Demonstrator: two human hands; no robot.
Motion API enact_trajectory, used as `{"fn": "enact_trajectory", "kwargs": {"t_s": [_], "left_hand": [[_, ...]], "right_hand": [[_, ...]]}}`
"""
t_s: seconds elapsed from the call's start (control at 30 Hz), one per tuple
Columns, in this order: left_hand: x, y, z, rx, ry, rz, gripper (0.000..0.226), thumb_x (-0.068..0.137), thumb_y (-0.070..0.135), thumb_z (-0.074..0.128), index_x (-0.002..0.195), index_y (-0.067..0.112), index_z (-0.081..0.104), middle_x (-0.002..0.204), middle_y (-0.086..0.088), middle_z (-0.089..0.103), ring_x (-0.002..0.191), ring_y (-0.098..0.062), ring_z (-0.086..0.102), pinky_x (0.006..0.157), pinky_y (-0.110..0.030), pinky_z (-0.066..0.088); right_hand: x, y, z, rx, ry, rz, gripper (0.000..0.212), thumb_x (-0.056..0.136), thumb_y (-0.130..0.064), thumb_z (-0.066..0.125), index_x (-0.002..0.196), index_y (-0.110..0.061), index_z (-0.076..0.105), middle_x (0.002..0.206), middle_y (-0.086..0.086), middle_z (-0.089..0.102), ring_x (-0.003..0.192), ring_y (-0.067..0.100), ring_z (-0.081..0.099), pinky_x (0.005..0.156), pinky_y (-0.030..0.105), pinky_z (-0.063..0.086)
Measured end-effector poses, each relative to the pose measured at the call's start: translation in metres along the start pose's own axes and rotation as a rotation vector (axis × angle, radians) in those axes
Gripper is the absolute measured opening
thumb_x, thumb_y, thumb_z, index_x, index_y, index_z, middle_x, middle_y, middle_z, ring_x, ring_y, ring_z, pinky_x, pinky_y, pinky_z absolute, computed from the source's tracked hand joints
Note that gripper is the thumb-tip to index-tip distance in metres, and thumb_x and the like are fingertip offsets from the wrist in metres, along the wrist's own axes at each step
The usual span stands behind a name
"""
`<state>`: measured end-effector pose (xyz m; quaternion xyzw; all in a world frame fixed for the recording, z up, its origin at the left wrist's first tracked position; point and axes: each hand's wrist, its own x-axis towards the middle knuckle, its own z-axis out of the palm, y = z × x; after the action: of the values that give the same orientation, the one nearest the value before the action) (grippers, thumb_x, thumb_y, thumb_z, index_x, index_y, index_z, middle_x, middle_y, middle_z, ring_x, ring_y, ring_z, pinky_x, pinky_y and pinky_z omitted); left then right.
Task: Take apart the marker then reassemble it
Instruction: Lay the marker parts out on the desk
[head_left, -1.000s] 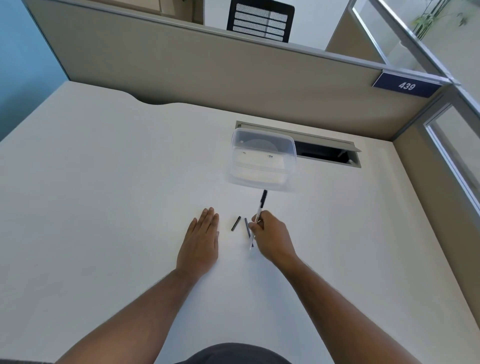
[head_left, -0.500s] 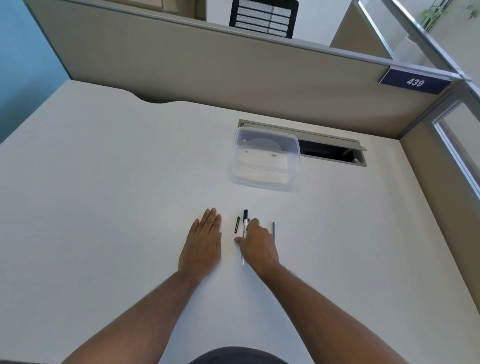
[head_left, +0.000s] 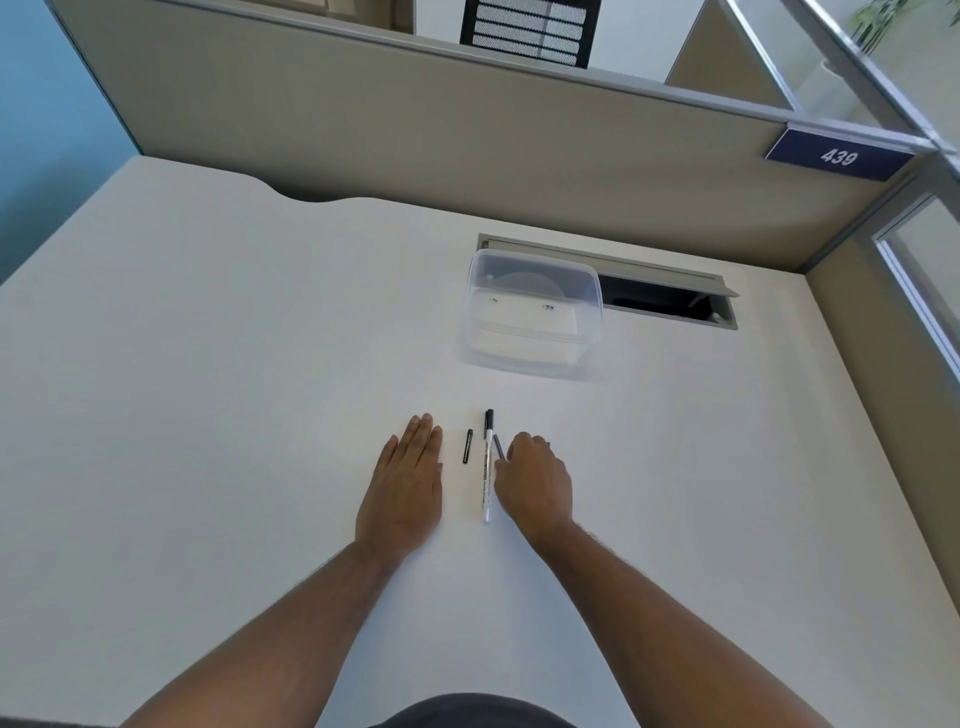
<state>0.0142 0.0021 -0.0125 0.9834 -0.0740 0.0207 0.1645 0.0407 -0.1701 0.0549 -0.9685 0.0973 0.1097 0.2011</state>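
Note:
The white marker barrel (head_left: 487, 475) with its black tip pointing away from me lies on the desk between my hands. A small black cap (head_left: 467, 446) lies apart, just left of the barrel. A thin dark grey inner stick (head_left: 498, 447) slants beside the barrel's far end, and the curled fingertips of my right hand (head_left: 535, 483) pinch its near end. My left hand (head_left: 408, 480) rests flat on the desk left of the cap, fingers together, holding nothing. A tiny dark bit (head_left: 547, 444) peeks out behind my right hand; I cannot tell what it is.
A clear plastic container (head_left: 535, 312) stands on the white desk (head_left: 208, 415) beyond the marker parts. Behind it is an open cable hatch (head_left: 665, 299). Beige partition walls (head_left: 415, 130) close off the desk's far and right sides.
My right hand laid the marker barrel down on the desk, let it go, and its fingers now close on the thin grey stick. My left hand stayed flat.

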Motion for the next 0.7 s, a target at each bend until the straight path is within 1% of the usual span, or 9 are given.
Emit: {"fn": "enact_trajectory", "kwargs": {"t_s": [0.1, 0.27, 0.33, 0.37, 0.43, 0.47, 0.53, 0.6, 0.7], "left_hand": [[0.001, -0.001, 0.001, 0.004, -0.003, 0.002, 0.056, 0.102, 0.023, 0.024, 0.15, 0.004, 0.047, 0.162, -0.012, 0.043, 0.151, -0.026, 0.04, 0.121, -0.047, 0.036], [0.001, -0.001, 0.001, -0.001, -0.01, 0.002, 0.056, 0.102, 0.024, 0.024, 0.15, 0.005, 0.047, 0.162, -0.011, 0.043, 0.152, -0.026, 0.039, 0.122, -0.047, 0.035], [0.0, -0.001, 0.001, -0.01, -0.006, -0.001, 0.056, 0.103, 0.024, 0.025, 0.15, 0.005, 0.048, 0.162, -0.011, 0.043, 0.152, -0.025, 0.039, 0.122, -0.046, 0.035], [0.0, -0.001, 0.001, -0.013, -0.003, -0.001, 0.055, 0.103, 0.023, 0.025, 0.15, 0.005, 0.048, 0.162, -0.011, 0.044, 0.152, -0.025, 0.039, 0.122, -0.046, 0.035], [0.0, -0.001, 0.001, -0.022, 0.001, -0.002, 0.055, 0.103, 0.023, 0.026, 0.15, 0.005, 0.048, 0.162, -0.011, 0.044, 0.152, -0.025, 0.039, 0.122, -0.046, 0.034], [0.0, 0.0, 0.001, -0.028, 0.001, -0.003, 0.055, 0.103, 0.024, 0.026, 0.15, 0.005, 0.047, 0.162, -0.01, 0.043, 0.152, -0.025, 0.038, 0.122, -0.046, 0.033], [0.0, -0.001, 0.001, -0.04, -0.002, -0.008, 0.056, 0.103, 0.024, 0.024, 0.151, 0.006, 0.046, 0.164, -0.009, 0.041, 0.154, -0.024, 0.036, 0.123, -0.046, 0.032], [0.0, -0.001, 0.002, -0.05, -0.006, -0.015, 0.058, 0.103, 0.025, 0.022, 0.152, 0.006, 0.044, 0.165, -0.009, 0.038, 0.155, -0.023, 0.033, 0.124, -0.045, 0.03], [0.0, -0.001, 0.002, -0.057, -0.008, -0.018, 0.059, 0.103, 0.026, 0.018, 0.153, 0.007, 0.043, 0.166, -0.008, 0.036, 0.156, -0.022, 0.03, 0.126, -0.045, 0.027]], "right_hand": [[0.001, 0.001, 0.002, -0.006, -0.032, 0.031, 0.006, 0.096, -0.01, 0.05, 0.093, -0.009, 0.055, 0.096, 0.005, 0.059, 0.073, 0.025, 0.054, 0.065, 0.033, 0.043], [0.005, -0.001, 0.0, 0.002, -0.064, 0.057, 0.01, 0.092, -0.004, 0.049, 0.086, -0.012, 0.047, 0.104, 0.009, 0.06, 0.073, 0.026, 0.051, 0.065, 0.032, 0.039], [0.009, 0.0, -0.003, -0.012, -0.071, 0.051, 0.009, 0.09, -0.002, 0.047, 0.088, -0.011, 0.047, 0.107, 0.011, 0.059, 0.079, 0.029, 0.057, 0.066, 0.033, 0.04], [0.012, 0.0, -0.006, -0.015, -0.064, 0.048, 0.009, 0.09, -0.002, 0.046, 0.091, -0.01, 0.05, 0.109, 0.012, 0.059, 0.086, 0.031, 0.061, 0.068, 0.033, 0.041], [0.022, 0.0, -0.017, -0.014, -0.018, 0.037, 0.012, 0.091, -0.003, 0.047, 0.099, -0.006, 0.055, 0.113, 0.014, 0.061, 0.101, 0.034, 0.064, 0.075, 0.036, 0.045], [0.03, -0.002, -0.024, -0.019, 0.02, 0.022, 0.013, 0.092, -0.005, 0.048, 0.102, -0.005, 0.056, 0.112, 0.015, 0.062, 0.104, 0.035, 0.063, 0.079, 0.037, 0.046], [0.048, -0.006, -0.042, -0.047, 0.101, -0.037, 0.011, 0.094, -0.007, 0.051, 0.103, -0.006, 0.057, 0.107, 0.015, 0.067, 0.103, 0.036, 0.063, 0.083, 0.04, 0.048], [0.067, -0.011, -0.062, -0.083, 0.182, -0.124, 0.012, 0.096, -0.008, 0.052, 0.104, -0.008, 0.061, 0.102, 0.013, 0.071, 0.097, 0.035, 0.063, 0.084, 0.044, 0.05], [0.093, -0.019, -0.09, -0.125, 0.31, -0.238, 0.018, 0.098, -0.011, 0.059, 0.112, -0.011, 0.069, 0.106, 0.01, 0.073, 0.1, 0.033, 0.061, 0.083, 0.041, 0.045]]}}
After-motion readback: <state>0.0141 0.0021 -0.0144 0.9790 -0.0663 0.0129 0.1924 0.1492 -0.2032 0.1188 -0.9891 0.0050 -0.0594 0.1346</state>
